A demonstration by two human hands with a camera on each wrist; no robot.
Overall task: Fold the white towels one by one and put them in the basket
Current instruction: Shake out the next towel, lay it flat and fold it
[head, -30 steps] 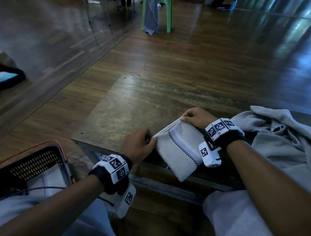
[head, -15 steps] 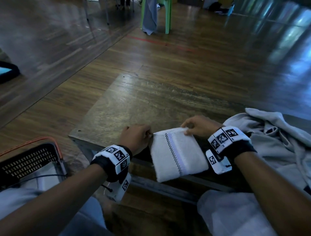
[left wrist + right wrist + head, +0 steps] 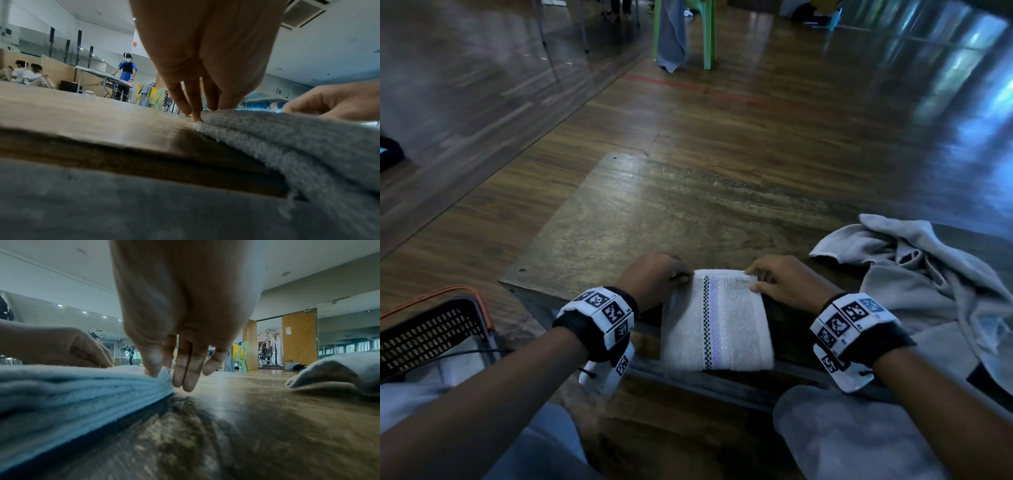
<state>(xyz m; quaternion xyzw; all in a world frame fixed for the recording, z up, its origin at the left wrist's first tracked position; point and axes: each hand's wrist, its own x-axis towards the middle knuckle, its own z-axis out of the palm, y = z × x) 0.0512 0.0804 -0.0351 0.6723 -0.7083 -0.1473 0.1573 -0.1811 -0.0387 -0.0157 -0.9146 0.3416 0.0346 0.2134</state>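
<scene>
A folded white towel [image 3: 717, 322] with a checkered stripe lies flat on the near edge of the low wooden table [image 3: 654, 212], its near end hanging over the edge. My left hand [image 3: 678, 274] pinches its far left corner, fingertips [image 3: 196, 113] down at the table. My right hand [image 3: 755, 279] pinches the far right corner between the thumb [image 3: 153, 365] and a finger, the other fingers pointing down beside the towel [image 3: 72, 394]. The black basket [image 3: 431, 329] with an orange rim stands on the floor at my lower left, with white cloth inside.
A rumpled pile of pale towels [image 3: 928, 274] lies on the table to my right, also seen in the right wrist view [image 3: 339, 369]. My knees sit below the table edge. A green plastic chair [image 3: 688, 31] stands far off on the wooden floor.
The towel hung tilted between my hands one second ago. It now lies flat and square on the table edge, with both hands still at its far corners.
</scene>
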